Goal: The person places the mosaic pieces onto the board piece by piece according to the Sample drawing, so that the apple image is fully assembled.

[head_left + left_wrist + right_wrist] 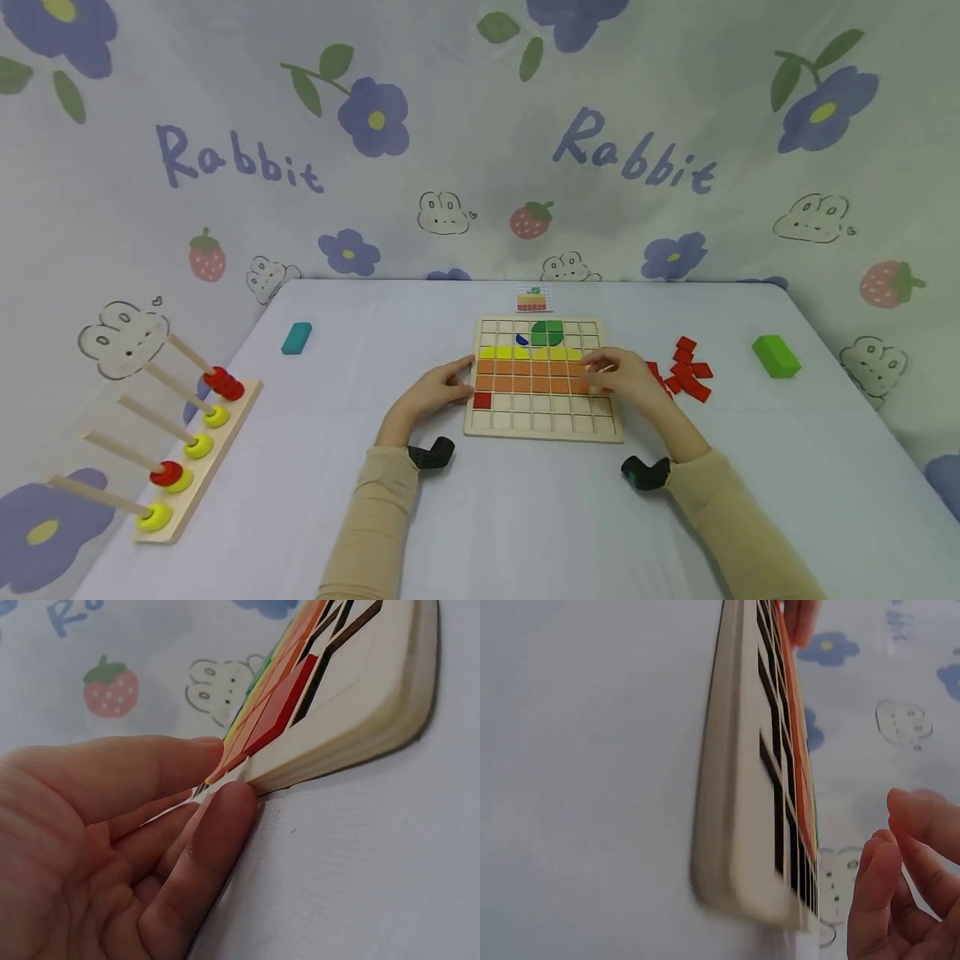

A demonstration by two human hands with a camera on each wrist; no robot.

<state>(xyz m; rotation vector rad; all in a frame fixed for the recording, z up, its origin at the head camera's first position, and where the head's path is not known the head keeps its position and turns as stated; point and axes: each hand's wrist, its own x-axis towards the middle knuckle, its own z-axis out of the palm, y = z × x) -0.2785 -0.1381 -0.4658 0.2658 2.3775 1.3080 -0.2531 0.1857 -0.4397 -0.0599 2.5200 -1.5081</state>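
Note:
My left hand [435, 392] holds the left edge of a wooden grid board [540, 427], thumb and index fingertip at its rim in the left wrist view. The right hand [624, 377] hovers over the board's right side. Its fingers are loosely bent, and nothing shows between thumb and fingertips in the right wrist view. On the board lie two rows of orange tiles [521, 384], a yellow row [504, 352] above them and green pieces [547, 333] beside a small blue piece [522, 339]. A single red tile [482, 401] sits in the row below the orange, at the left.
Loose red tiles [684, 371] lie right of the board, partly behind the right hand. A picture card [533, 298] is at the back edge. Farther right stands a green block [776, 357]; to the left are a teal block [297, 338] and a bead-peg rack [217, 467].

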